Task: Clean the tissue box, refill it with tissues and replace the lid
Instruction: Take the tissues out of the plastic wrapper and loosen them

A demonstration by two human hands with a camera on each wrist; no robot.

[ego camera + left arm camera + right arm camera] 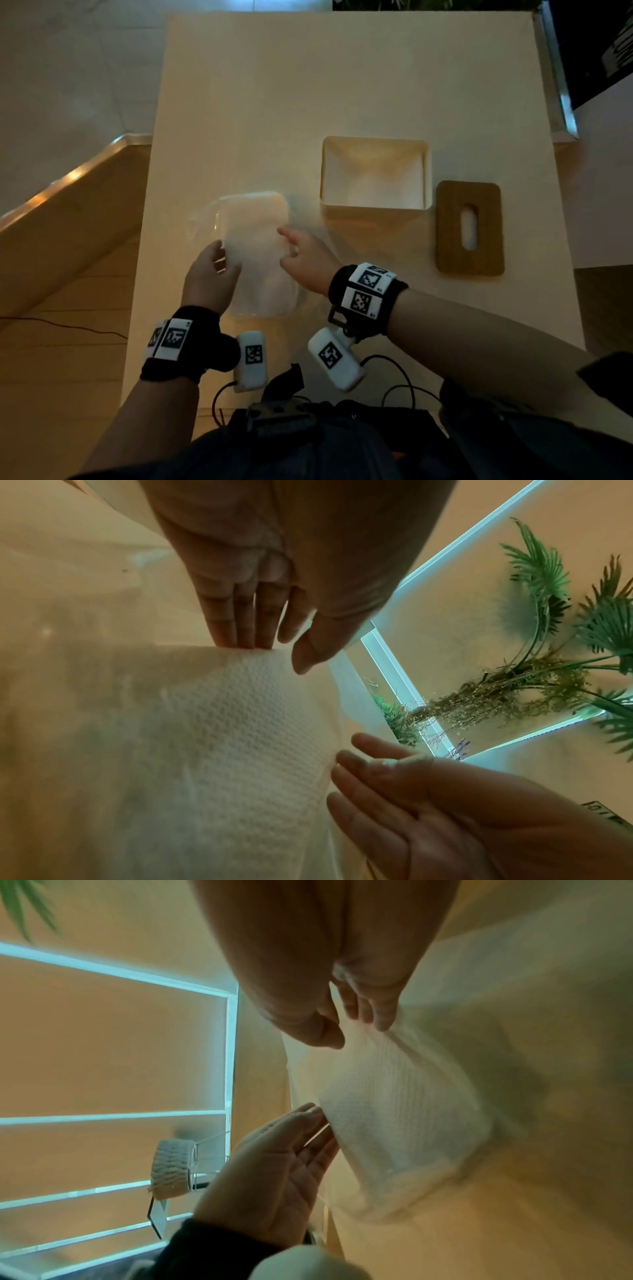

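Observation:
A pack of white tissues (pixel 257 246) in clear wrap lies on the cream table (pixel 308 85), left of the open white tissue box (pixel 375 205). The wooden lid (pixel 469 228) with its slot lies flat to the right of the box. My left hand (pixel 219 263) touches the pack's left side with straight fingers (pixel 240 626). My right hand (pixel 296 248) is against the pack's right side, its fingers (pixel 363 772) also straight. In the right wrist view the embossed pack (pixel 404 1110) sits between the right hand (pixel 356 1020) and the left hand (pixel 291 1150). The box's inside looks bare.
The table ends just right of the lid, where a darker surface (pixel 609 171) begins. A wooden ledge (pixel 68 205) with a metal edge runs along the left. Green plants (pixel 548 642) stand past the table's far edge. Cables (pixel 394 377) hang at my waist.

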